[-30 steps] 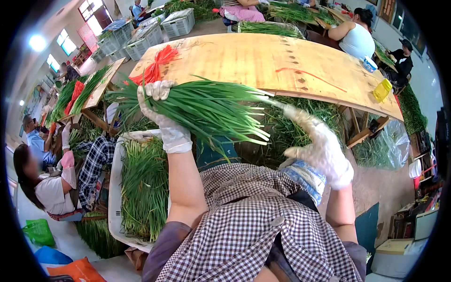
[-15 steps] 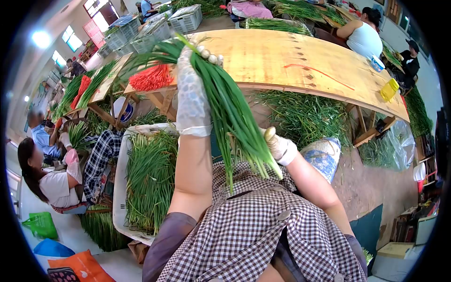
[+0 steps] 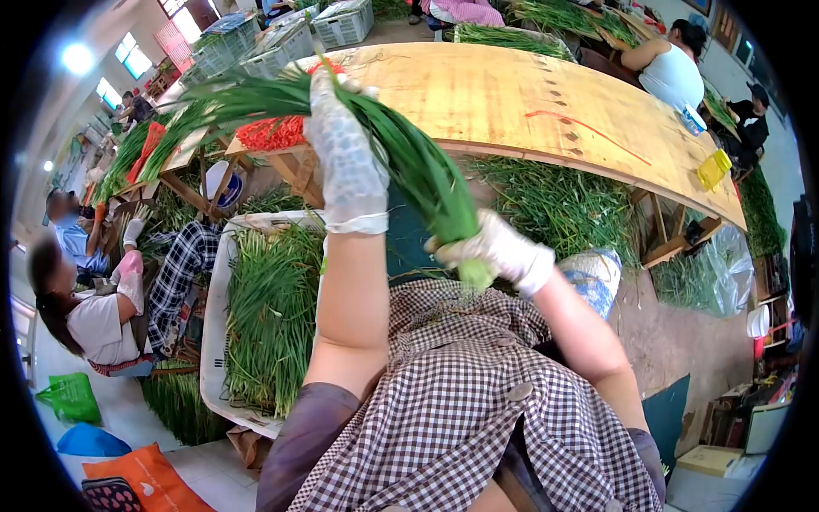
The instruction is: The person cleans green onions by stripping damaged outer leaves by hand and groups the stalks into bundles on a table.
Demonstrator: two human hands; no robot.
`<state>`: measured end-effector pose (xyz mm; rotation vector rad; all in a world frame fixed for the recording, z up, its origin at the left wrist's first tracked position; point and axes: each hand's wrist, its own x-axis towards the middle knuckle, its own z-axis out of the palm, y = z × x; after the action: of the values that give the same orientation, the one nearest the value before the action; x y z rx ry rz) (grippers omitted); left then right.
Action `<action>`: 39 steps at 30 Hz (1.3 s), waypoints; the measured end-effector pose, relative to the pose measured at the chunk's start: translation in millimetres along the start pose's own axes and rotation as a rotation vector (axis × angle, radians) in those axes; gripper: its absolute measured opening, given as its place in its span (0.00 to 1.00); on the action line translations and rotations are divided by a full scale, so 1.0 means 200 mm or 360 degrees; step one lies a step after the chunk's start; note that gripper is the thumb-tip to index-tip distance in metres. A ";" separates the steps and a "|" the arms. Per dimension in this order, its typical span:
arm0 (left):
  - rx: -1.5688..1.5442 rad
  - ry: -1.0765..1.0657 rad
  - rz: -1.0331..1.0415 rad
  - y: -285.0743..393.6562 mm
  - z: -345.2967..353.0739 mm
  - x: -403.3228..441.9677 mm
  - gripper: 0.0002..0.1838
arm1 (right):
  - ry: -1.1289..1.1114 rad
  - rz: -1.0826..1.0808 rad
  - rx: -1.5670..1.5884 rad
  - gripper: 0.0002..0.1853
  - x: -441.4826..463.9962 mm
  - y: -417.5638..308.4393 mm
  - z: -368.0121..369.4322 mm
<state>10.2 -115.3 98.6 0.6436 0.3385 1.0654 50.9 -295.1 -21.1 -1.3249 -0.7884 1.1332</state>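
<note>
Stalks in gloved left hand, closed around leafy middle, and right hand, closed around lower ends.

Left hand, gloved, gripped the green leafy bunch partway along; right hand, gloved, clasped it near the pale end. White crate stood left; red strips lay on wooden table.

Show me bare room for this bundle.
The long yellow wooden table is bare just left of the thin red strip. Crowded: its left corner, under a bright-red strip pile; the white plastic crate, full of green stalks.
</note>
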 end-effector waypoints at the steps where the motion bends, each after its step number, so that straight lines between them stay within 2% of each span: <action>1: -0.0120 -0.0069 -0.0062 -0.01 -0.04 0.04 0.16 | -0.0088 -0.0093 0.0045 0.18 0.01 -0.01 -0.10; 4: -0.0109 -0.0004 -0.0128 -0.03 -0.07 0.06 0.17 | -0.0074 -0.0121 -0.0599 0.22 0.03 -0.09 -0.26; 7: -0.0213 0.0002 -0.0187 -0.10 -0.11 0.16 0.17 | -0.0203 0.0033 -0.0409 0.24 -0.01 -0.18 -0.28; 8: -0.0236 -0.0047 -0.0223 -0.12 -0.14 0.18 0.17 | -0.0071 0.0070 -0.0741 0.31 -0.05 -0.25 -0.27; 9: -0.0323 -0.0160 -0.0248 -0.13 -0.16 0.20 0.16 | 0.0125 -0.0059 -0.1103 0.36 -0.09 -0.28 -0.26; 11: -0.0285 -0.0104 -0.0203 -0.08 -0.16 0.18 0.16 | 0.0336 -0.0354 -0.1332 0.45 -0.22 -0.30 -0.24; 12: -0.0241 -0.0053 -0.0167 -0.04 -0.17 0.15 0.17 | 0.0024 -0.0538 -0.0936 0.38 -0.26 -0.28 -0.30; 13: -0.0079 -0.0219 -0.0210 0.02 -0.23 0.08 0.22 | -0.0033 0.0113 -0.1262 0.32 -0.27 -0.24 -0.33; 14: -0.0158 -0.0214 -0.0340 -0.03 -0.34 0.26 0.26 | -0.0091 0.0775 -0.1560 0.27 -0.27 -0.18 -0.38; 16: 0.0201 0.0164 -0.0063 -0.10 -0.47 0.39 0.23 | 0.0008 0.1306 -0.2574 0.24 -0.25 0.13 -0.55; 17: 0.0158 0.0156 -0.0042 -0.12 -0.49 0.43 0.23 | -0.0025 0.1095 -0.2610 0.23 -0.26 0.17 -0.58; 18: 0.0323 0.0179 -0.0078 -0.13 -0.53 0.43 0.22 | -0.0088 0.0888 -0.2635 0.23 -0.26 0.17 -0.58; 19: 0.0521 0.0206 -0.0138 -0.14 -0.57 0.43 0.23 | 0.0085 0.0835 -0.2410 0.20 -0.28 0.15 -0.59; 20: 0.0539 0.0222 -0.0164 -0.17 -0.60 0.45 0.23 | 0.0163 0.0452 -0.2320 0.14 -0.32 0.12 -0.65; 22: 0.0665 -0.0002 0.0062 -0.21 -0.62 0.44 0.21 | 0.0623 0.0824 -0.2759 0.13 -0.29 0.23 -0.78; 23: 0.0622 0.0009 0.0049 -0.25 -0.63 0.48 0.18 | 0.0572 0.0864 -0.2851 0.13 -0.30 0.22 -0.81; 24: 0.0583 0.0002 0.0067 -0.27 -0.59 0.53 0.18 | 0.0543 0.0621 -0.2901 0.13 -0.33 0.05 -0.68; 26: 0.0996 -0.0121 0.0503 -0.33 -0.60 0.52 0.16 | 0.0537 0.0427 -0.2543 0.12 -0.36 -0.11 -0.60; 27: 0.1177 -0.0204 0.0709 -0.34 -0.55 0.52 0.15 | 0.0453 0.0665 -0.2879 0.10 -0.35 -0.02 -0.68; 28: 0.1181 -0.0235 0.0694 -0.39 -0.55 0.57 0.15 | 0.0194 0.1021 -0.3103 0.11 -0.34 0.02 -0.74; 30: 0.1822 -0.0497 0.1272 -0.51 -0.50 0.70 0.17 | -0.0188 0.1301 -0.3186 0.11 -0.41 -0.11 -0.75; 31: 0.1992 -0.0637 0.1381 -0.52 -0.47 0.72 0.24 | -0.0182 0.1260 -0.3209 0.13 -0.45 -0.31 -0.64; 32: 0.1979 -0.0636 0.1392 -0.56 -0.45 0.76 0.24 | -0.0158 0.1211 -0.3233 0.15 -0.48 -0.51 -0.54; 33: 0.2294 -0.0648 0.1385 -0.64 -0.46 0.82 0.26 | 0.0118 0.0579 -0.2993 0.17 -0.61 -0.61 -0.66; 35: 0.2979 -0.0664 0.1231 -0.81 -0.48 0.89 0.35 | 0.0600 -0.0051 -0.2627 0.23 -0.74 -0.92 -0.70; 36: 0.3264 -0.0778 0.1029 -0.87 -0.47 0.86 0.36 | 0.0831 -0.0078 -0.2552 0.25 -0.71 -1.09 -0.66; 37: 0.3487 -0.0967 0.0934 -0.89 -0.41 0.80 0.36 | 0.1052 -0.0215 -0.2107 0.24 -0.67 -1.15 -0.75; 38: 0.3176 -0.1220 0.0836 -0.94 -0.37 0.73 0.32 | 0.1238 -0.0341 -0.1644 0.22 -0.63 -1.21 -0.85; 39: 0.2914 -0.1604 0.0708 -0.88 -0.25 0.57 0.27 | 0.1053 -0.0501 -0.1156 0.20 -0.53 -1.27 -0.85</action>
<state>157.3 -54.8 -47.1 2.8368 0.1846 0.4126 222.4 -421.4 222.6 -1.9355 -0.8865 0.0933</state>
